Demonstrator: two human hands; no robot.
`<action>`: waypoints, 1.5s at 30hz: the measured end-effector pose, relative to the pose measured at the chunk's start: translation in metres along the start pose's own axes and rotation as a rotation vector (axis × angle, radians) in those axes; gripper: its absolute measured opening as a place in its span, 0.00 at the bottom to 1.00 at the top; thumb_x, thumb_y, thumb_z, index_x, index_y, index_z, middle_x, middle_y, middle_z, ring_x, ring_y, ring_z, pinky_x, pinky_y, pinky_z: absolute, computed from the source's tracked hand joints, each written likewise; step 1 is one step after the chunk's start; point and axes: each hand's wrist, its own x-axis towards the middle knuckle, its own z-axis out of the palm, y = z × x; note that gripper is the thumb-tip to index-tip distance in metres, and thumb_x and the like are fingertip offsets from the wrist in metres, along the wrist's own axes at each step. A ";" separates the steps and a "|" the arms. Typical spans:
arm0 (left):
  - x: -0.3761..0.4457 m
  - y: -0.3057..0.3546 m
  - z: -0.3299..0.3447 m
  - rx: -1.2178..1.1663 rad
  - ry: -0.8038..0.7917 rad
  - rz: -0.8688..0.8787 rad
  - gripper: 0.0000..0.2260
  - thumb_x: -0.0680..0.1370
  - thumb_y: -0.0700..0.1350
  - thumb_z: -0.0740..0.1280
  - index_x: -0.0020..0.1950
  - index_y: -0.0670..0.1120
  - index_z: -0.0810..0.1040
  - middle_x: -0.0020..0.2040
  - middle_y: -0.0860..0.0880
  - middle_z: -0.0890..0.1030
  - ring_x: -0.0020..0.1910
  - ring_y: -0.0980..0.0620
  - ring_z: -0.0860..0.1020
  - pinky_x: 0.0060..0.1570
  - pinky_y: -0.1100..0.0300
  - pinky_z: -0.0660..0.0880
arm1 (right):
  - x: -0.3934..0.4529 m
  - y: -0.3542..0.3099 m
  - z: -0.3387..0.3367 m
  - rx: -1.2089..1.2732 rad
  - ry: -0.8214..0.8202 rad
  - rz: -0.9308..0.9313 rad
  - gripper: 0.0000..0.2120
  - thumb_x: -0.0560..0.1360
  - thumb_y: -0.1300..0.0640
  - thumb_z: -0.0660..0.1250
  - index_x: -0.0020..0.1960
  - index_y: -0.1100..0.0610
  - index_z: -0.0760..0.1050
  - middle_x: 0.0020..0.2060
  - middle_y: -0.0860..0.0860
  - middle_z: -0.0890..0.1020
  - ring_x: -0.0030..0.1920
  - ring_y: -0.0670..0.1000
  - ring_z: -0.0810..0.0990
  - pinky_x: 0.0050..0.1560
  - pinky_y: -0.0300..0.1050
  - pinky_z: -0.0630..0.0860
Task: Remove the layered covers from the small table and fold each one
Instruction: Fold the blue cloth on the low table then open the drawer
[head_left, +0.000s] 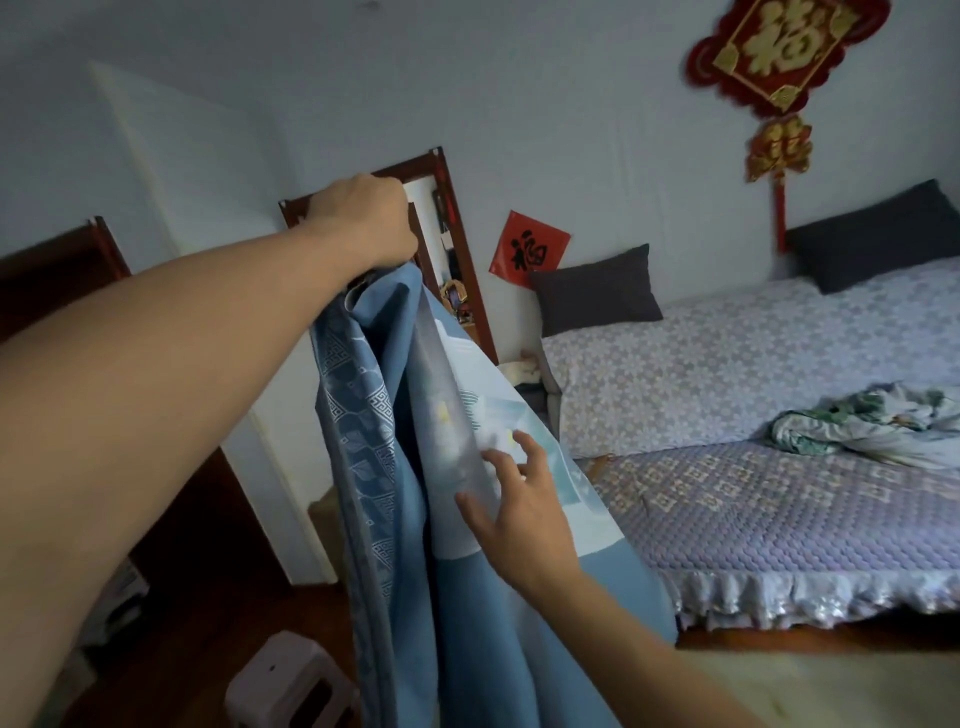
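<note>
Figure: one blue cover, lifted clear for folding. The left hand (363, 218) is clenching its fingers round a bunched top edge of the blue patterned cover (395, 467), holding it high so that the cloth is hanging straight down from the fist; the fingertips themselves are hidden behind the knuckles. Below and to the right of that grip, the right hand (519, 514) is spreading its fingers (498, 462) wide and nearly straight, touching or just meeting the pale printed face of the cover and holding nothing. The long axis of the cloth is running vertically, from the left fist down past the right hand and out of the bottom of the view, so the free side edge is lying just beyond the right fingertips, toward the left fist's side. The right hand is the nearer one to that loose edge; judged from this, the next move is calling for it to pinch the edge and draw it sideways to open the cloth. Farther out, to the right of the open fingers, a bed (779, 519) with a quilted spread is offering a broad flat surface, with a crumpled green-and-white cloth (872, 421) lying on it. Below the hanging cloth, a small plastic stool (291, 680) is standing near its lower folds. The small table is not visible.
</note>
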 end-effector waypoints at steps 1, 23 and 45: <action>-0.001 0.000 -0.002 0.001 -0.002 0.002 0.04 0.72 0.41 0.66 0.44 0.45 0.79 0.44 0.44 0.78 0.42 0.41 0.76 0.42 0.52 0.74 | 0.003 -0.008 -0.001 0.019 0.049 -0.027 0.21 0.76 0.44 0.69 0.67 0.49 0.70 0.75 0.50 0.57 0.66 0.51 0.71 0.58 0.47 0.76; -0.008 -0.016 -0.036 0.012 0.017 -0.026 0.04 0.73 0.41 0.66 0.38 0.44 0.74 0.38 0.44 0.76 0.34 0.45 0.72 0.36 0.55 0.70 | 0.021 -0.070 0.017 0.412 -0.155 0.282 0.08 0.76 0.50 0.70 0.46 0.46 0.71 0.38 0.43 0.76 0.39 0.42 0.75 0.39 0.40 0.68; -0.009 -0.031 -0.033 0.012 -0.023 0.018 0.08 0.72 0.40 0.65 0.42 0.50 0.82 0.47 0.45 0.82 0.45 0.40 0.79 0.44 0.54 0.75 | 0.014 0.057 -0.049 0.533 -0.517 0.355 0.16 0.73 0.47 0.75 0.39 0.60 0.80 0.33 0.52 0.78 0.37 0.48 0.74 0.40 0.45 0.68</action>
